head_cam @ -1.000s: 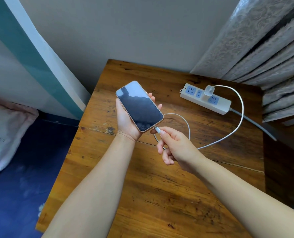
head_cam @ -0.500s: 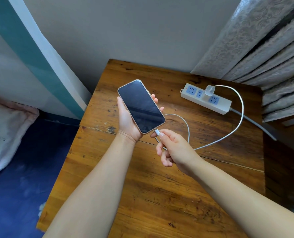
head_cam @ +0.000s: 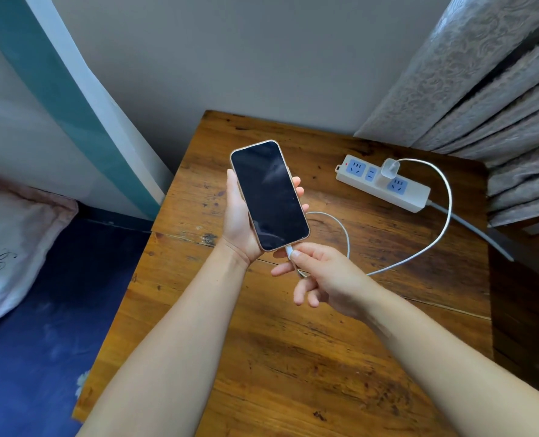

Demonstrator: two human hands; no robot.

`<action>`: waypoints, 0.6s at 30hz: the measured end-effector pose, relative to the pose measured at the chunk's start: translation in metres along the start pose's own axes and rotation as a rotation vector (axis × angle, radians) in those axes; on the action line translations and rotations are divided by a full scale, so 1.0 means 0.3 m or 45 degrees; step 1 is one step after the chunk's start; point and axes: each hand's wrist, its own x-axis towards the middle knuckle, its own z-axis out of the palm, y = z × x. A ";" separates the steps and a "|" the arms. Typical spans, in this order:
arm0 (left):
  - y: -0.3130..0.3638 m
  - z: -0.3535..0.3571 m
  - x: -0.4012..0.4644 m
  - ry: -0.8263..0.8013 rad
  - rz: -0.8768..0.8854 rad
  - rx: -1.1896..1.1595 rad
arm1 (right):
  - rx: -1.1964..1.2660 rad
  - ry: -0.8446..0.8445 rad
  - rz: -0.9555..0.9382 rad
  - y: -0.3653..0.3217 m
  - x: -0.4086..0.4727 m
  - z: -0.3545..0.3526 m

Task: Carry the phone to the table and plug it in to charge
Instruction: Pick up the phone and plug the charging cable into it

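Both hands work above the worktop [head_cam: 293, 357]: left hand [head_cam: 241, 222] wrapped around the dark-screened phone [head_cam: 269, 195], right hand [head_cam: 322, 275] pinching the white cable [head_cam: 441, 216] plug against its bottom edge.

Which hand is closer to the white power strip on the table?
The right hand. It pinches the cable plug at the phone's bottom, on the side toward the power strip. The left hand holds the phone farther away, on its other side.
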 end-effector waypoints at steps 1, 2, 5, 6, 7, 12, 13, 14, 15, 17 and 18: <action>0.000 -0.006 -0.004 -0.009 -0.012 -0.013 | -0.044 -0.025 0.041 -0.019 -0.004 -0.028; 0.000 -0.012 -0.010 -0.014 -0.022 -0.024 | -0.073 -0.018 0.056 -0.038 -0.008 -0.058; -0.001 -0.035 -0.023 -0.026 -0.014 -0.037 | -0.065 0.128 -0.062 -0.066 -0.002 -0.130; 0.000 -0.038 -0.026 -0.031 -0.003 -0.034 | -0.041 0.137 -0.104 -0.068 0.005 -0.136; -0.003 -0.040 -0.028 -0.032 0.009 -0.017 | 0.001 0.118 -0.133 -0.062 0.012 -0.134; 0.006 -0.034 -0.030 -0.031 0.015 0.066 | 0.315 0.021 -0.192 -0.031 0.049 -0.094; 0.011 -0.034 -0.030 -0.028 0.015 0.075 | 0.337 0.025 -0.204 -0.028 0.053 -0.093; 0.017 -0.034 -0.030 -0.022 0.015 0.084 | 0.359 0.024 -0.211 -0.025 0.057 -0.093; 0.024 -0.037 -0.031 -0.017 0.018 0.096 | 0.375 0.020 -0.214 -0.022 0.061 -0.092; 0.039 -0.042 -0.031 -0.004 0.026 0.116 | 0.390 0.013 -0.212 -0.019 0.066 -0.090; 0.046 -0.045 -0.030 0.007 0.030 0.126 | 0.394 0.013 -0.210 -0.017 0.070 -0.088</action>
